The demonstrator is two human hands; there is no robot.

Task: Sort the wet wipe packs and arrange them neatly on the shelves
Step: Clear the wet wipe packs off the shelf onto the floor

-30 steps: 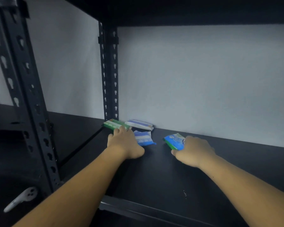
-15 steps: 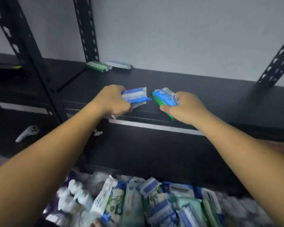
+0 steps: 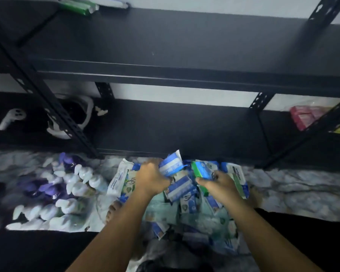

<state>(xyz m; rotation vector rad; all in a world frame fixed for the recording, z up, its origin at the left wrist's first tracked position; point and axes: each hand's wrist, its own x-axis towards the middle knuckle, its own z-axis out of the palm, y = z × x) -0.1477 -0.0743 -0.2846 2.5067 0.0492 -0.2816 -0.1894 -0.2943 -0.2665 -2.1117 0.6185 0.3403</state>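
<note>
My left hand [image 3: 151, 178] grips a blue-and-white striped wipe pack [image 3: 171, 165] just above a heap of wipe packs [image 3: 186, 205] on the floor. My right hand [image 3: 217, 182] holds a blue pack with a green edge [image 3: 201, 169] beside it. Both hands hover over the heap, in front of the lower black shelf [image 3: 175, 130]. On the upper black shelf [image 3: 165, 36], at its far left corner, lie a green pack [image 3: 77, 5] and a white-and-blue pack [image 3: 108, 1].
White and purple bottles [image 3: 53, 193] lie on the floor left of the heap. A white controller [image 3: 12, 117] and a white headset [image 3: 71, 116] sit on the neighbouring rack at left. A red packet [image 3: 304, 116] lies at the lower shelf's right end. Slanted black uprights frame the shelves.
Both hands have come down from the upper shelf to the floor heap, each still holding its pack. The view has tilted downward; the two packs at the shelf's back corner stay put.
</note>
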